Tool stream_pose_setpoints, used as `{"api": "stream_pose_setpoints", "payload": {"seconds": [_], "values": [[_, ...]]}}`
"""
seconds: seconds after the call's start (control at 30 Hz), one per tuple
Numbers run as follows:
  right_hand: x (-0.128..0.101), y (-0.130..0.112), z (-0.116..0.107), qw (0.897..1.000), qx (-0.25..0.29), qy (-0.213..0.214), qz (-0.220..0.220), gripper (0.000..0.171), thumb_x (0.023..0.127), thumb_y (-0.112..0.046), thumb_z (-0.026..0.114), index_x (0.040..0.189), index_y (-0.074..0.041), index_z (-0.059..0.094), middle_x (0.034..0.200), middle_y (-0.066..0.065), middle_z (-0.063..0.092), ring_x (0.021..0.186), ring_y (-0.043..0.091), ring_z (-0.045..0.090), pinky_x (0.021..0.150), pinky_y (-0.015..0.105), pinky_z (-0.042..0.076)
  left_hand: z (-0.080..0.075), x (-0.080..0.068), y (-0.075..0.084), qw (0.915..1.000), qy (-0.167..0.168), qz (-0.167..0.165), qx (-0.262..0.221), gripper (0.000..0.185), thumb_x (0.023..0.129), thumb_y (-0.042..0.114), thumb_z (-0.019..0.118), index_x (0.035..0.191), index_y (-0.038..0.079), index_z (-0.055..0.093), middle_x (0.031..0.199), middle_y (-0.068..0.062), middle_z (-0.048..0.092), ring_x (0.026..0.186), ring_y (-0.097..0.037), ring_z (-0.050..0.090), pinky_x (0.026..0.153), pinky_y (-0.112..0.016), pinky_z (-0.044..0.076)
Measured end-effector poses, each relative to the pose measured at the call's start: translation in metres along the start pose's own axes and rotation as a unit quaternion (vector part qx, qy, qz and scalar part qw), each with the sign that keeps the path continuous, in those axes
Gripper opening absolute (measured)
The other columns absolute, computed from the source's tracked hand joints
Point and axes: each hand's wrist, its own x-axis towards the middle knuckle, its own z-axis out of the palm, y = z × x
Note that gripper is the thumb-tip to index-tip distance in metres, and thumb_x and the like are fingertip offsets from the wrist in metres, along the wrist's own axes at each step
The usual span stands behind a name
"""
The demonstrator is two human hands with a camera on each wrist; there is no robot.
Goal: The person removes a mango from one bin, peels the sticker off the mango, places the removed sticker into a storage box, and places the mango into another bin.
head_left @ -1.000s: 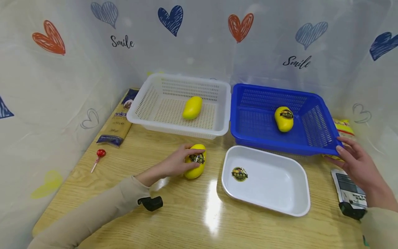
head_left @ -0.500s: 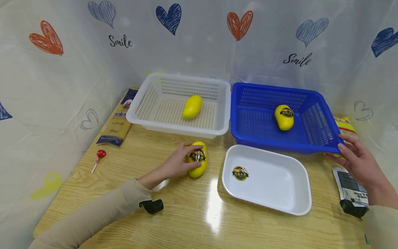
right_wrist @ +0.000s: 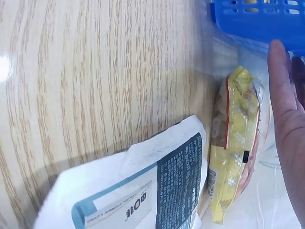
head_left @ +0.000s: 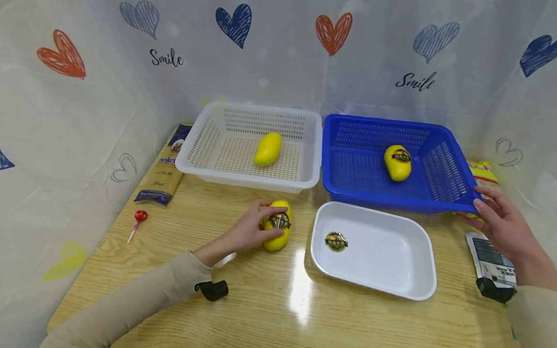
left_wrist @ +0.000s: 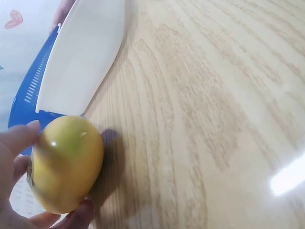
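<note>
Edging nearer the tray (head_left: 378, 256) since a second ago, the stickered mango (head_left: 284, 228) is sitting clamped in my left hand (head_left: 249, 227). Left wrist: it's gleaming yellow, patched green. Right wrist: my right hand (right_wrist: 290, 114) is touching the blue basket (right_wrist: 262, 21); whether gripping, I can't tell.

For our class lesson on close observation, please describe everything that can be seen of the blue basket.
The blue basket is rectangular with rounded corners and slotted walls, and looks like plastic. It sits open side up, beside the white basket and beyond the white tray. A yellow mango with a dark sticker lies inside. The right hand holds its near right corner. Most of its underside is hidden.
</note>
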Motion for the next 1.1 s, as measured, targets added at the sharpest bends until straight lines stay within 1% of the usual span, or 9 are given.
{"api": "stream_pose_setpoints", "payload": {"seconds": [0.2, 0.37, 0.63, 0.87, 0.93, 1.0, 1.03, 1.07, 1.1], "values": [[0.001, 0.0, -0.001, 1.0, 0.009, -0.017, -0.017, 0.046, 0.103, -0.01, 0.045, 0.148, -0.015, 0.037, 0.126, -0.007, 0.052, 0.096, 0.002, 0.066, 0.069, 0.022, 0.056, 0.002, -0.002, -0.002, 0.9995, -0.02, 0.012, -0.023, 0.054, 0.093, 0.027, 0.068, 0.143, 0.02, 0.051, 0.15, -0.031, 0.024, 0.132, -0.048, 0.035, 0.104, -0.061, 0.033], [0.002, 0.0, -0.002, 1.0, 0.005, -0.018, -0.018, 0.048, 0.102, -0.012, 0.048, 0.148, -0.015, 0.037, 0.126, -0.006, 0.052, 0.096, 0.002, 0.066, 0.069, 0.023, 0.057, 0.002, -0.001, -0.003, 0.9993, -0.022, 0.001, -0.03, 0.055, 0.091, 0.028, 0.071, 0.142, 0.021, 0.051, 0.151, -0.028, 0.024, 0.13, -0.045, 0.039, 0.101, -0.057, 0.038], [0.003, 0.0, -0.002, 0.998, -0.057, 0.004, -0.009, 0.05, 0.101, -0.019, 0.052, 0.149, -0.018, 0.037, 0.123, -0.008, 0.049, 0.095, -0.003, 0.064, 0.068, 0.019, 0.055, 0.0, 0.001, -0.002, 0.9978, -0.026, -0.026, -0.055, 0.058, 0.087, 0.03, 0.075, 0.14, 0.022, 0.053, 0.152, -0.026, 0.022, 0.126, -0.04, 0.044, 0.094, -0.046, 0.045], [0.003, -0.001, -0.003, 0.997, -0.071, 0.009, -0.004, 0.05, 0.101, -0.018, 0.051, 0.149, -0.019, 0.037, 0.122, -0.009, 0.049, 0.094, -0.004, 0.063, 0.068, 0.018, 0.055, -0.002, 0.003, -0.001, 0.9956, -0.035, -0.041, -0.077, 0.06, 0.086, 0.028, 0.076, 0.141, 0.021, 0.052, 0.151, -0.026, 0.021, 0.123, -0.036, 0.046, 0.09, -0.039, 0.048], [0.003, -0.001, -0.004, 0.99, -0.138, 0.024, 0.004, 0.05, 0.102, -0.022, 0.05, 0.15, -0.022, 0.037, 0.121, -0.013, 0.048, 0.093, -0.008, 0.06, 0.068, 0.014, 0.053, -0.002, 0.002, 0.0, 0.9953, -0.033, -0.046, -0.079, 0.06, 0.086, 0.028, 0.077, 0.14, 0.022, 0.053, 0.151, -0.026, 0.022, 0.123, -0.036, 0.045, 0.091, -0.039, 0.048], [0.002, -0.004, -0.004, 0.972, -0.231, 0.049, 0.015, 0.05, 0.103, -0.029, 0.049, 0.151, -0.024, 0.037, 0.124, -0.01, 0.048, 0.094, -0.011, 0.054, 0.07, 0.009, 0.05, -0.001, 0.002, 0.001, 0.9951, -0.029, -0.048, -0.082, 0.06, 0.085, 0.028, 0.077, 0.14, 0.022, 0.053, 0.15, -0.026, 0.023, 0.124, -0.036, 0.044, 0.091, -0.04, 0.048], [0.002, -0.007, -0.002, 0.957, -0.28, 0.066, 0.022, 0.051, 0.103, -0.033, 0.048, 0.151, -0.025, 0.036, 0.128, -0.007, 0.048, 0.096, -0.011, 0.051, 0.071, 0.007, 0.047, -0.001, 0.002, 0.001, 0.9952, -0.026, -0.048, -0.081, 0.06, 0.085, 0.028, 0.078, 0.139, 0.022, 0.054, 0.15, -0.026, 0.023, 0.125, -0.036, 0.044, 0.092, -0.04, 0.047], [0.002, -0.01, 0.002, 0.942, -0.326, 0.083, 0.022, 0.052, 0.103, -0.036, 0.047, 0.152, -0.022, 0.036, 0.134, -0.002, 0.047, 0.101, -0.005, 0.051, 0.071, 0.005, 0.044, 0.0, 0.002, 0.0, 0.9953, -0.023, -0.048, -0.081, 0.06, 0.085, 0.028, 0.078, 0.139, 0.022, 0.054, 0.149, -0.025, 0.025, 0.124, -0.036, 0.044, 0.092, -0.04, 0.047], [0.003, -0.015, 0.008, 0.923, -0.37, 0.104, 0.022, 0.054, 0.103, -0.039, 0.046, 0.152, -0.019, 0.036, 0.139, 0.002, 0.046, 0.109, 0.001, 0.051, 0.077, 0.005, 0.043, 0.0, 0.002, 0.0, 0.9955, -0.021, -0.047, -0.08, 0.06, 0.084, 0.028, 0.078, 0.139, 0.022, 0.054, 0.148, -0.025, 0.026, 0.124, -0.036, 0.043, 0.092, -0.04, 0.047]]}}
